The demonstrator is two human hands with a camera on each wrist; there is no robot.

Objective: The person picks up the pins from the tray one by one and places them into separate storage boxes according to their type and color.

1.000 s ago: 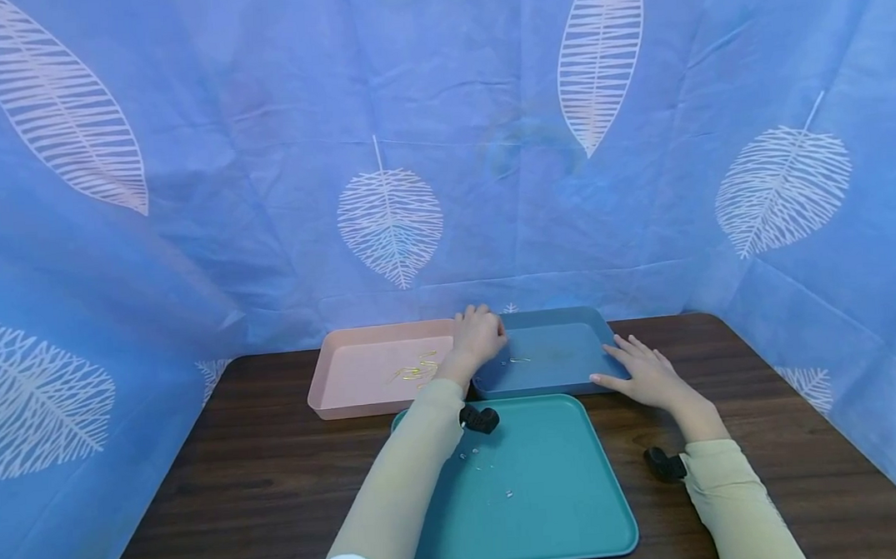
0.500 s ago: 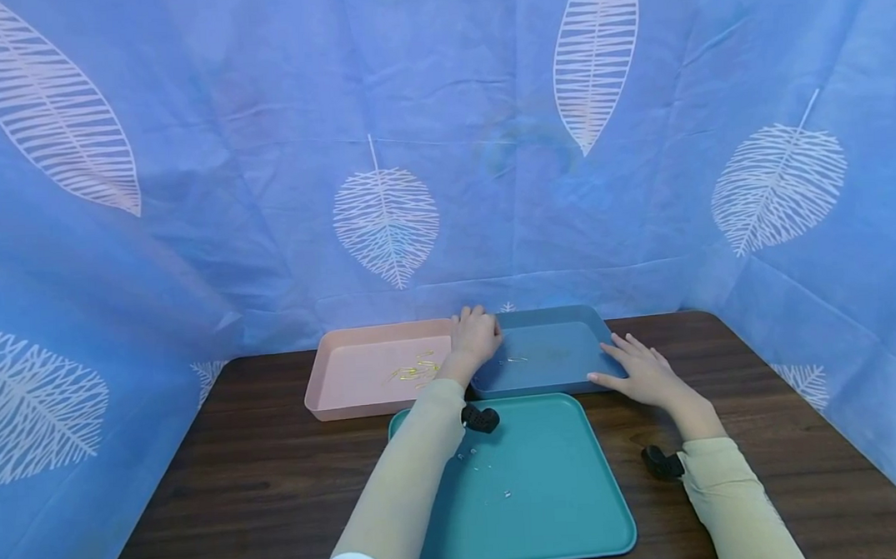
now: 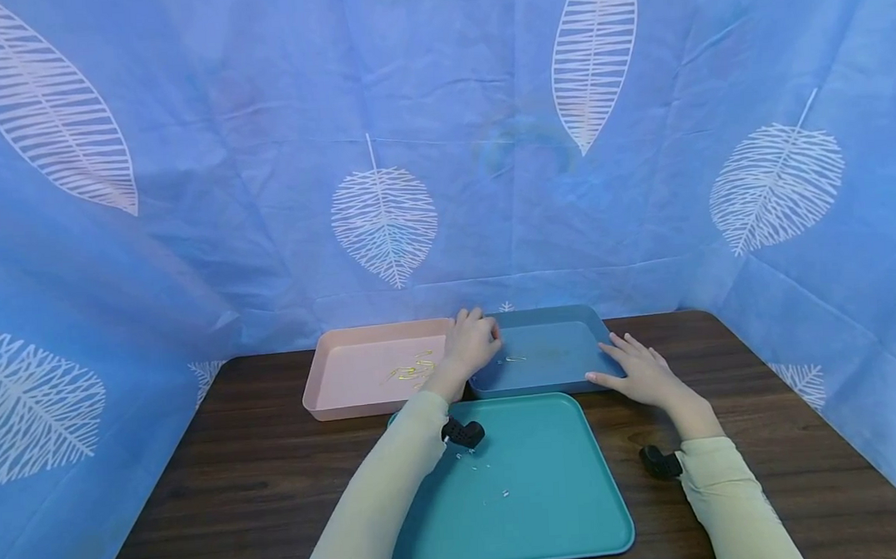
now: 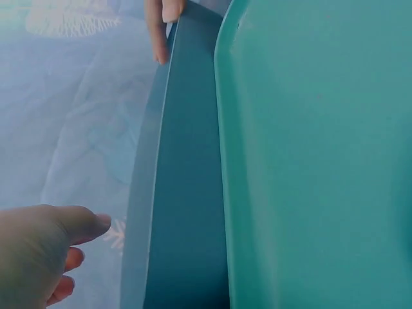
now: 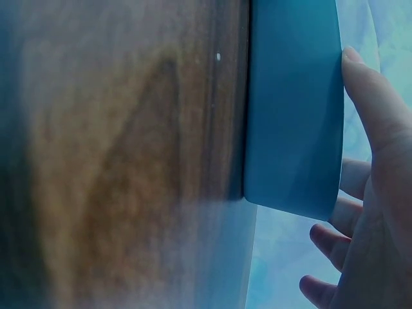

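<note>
My left hand (image 3: 469, 344) is over the place where the pink tray (image 3: 332, 385) and the blue tray (image 3: 573, 382) meet. Its fingers are loosely curled, with nothing visible between them. In the left wrist view, the thumb (image 4: 84, 222) stands apart from the blue tray's wall. My right hand (image 3: 647, 375) has spread fingers at the blue tray's right end. In the right wrist view, its thumb (image 5: 367, 93) touches that tray's rim. Thin gold-coloured pieces (image 3: 413, 371) lie in the pink tray. A small silvery piece (image 3: 515, 359) lies in the blue one.
A green tray (image 3: 547, 475) stands in front of the other two, with several tiny clear pieces (image 3: 506, 493) on it. All three trays are on a dark wooden table (image 3: 261, 471). A blue leaf-patterned cloth (image 3: 279, 195) hangs behind the table and along its sides.
My left hand and forearm have shifted slightly left, and the wrist has turned a little. The right hand stays at the blue tray's end. The whole head view has drifted slightly.
</note>
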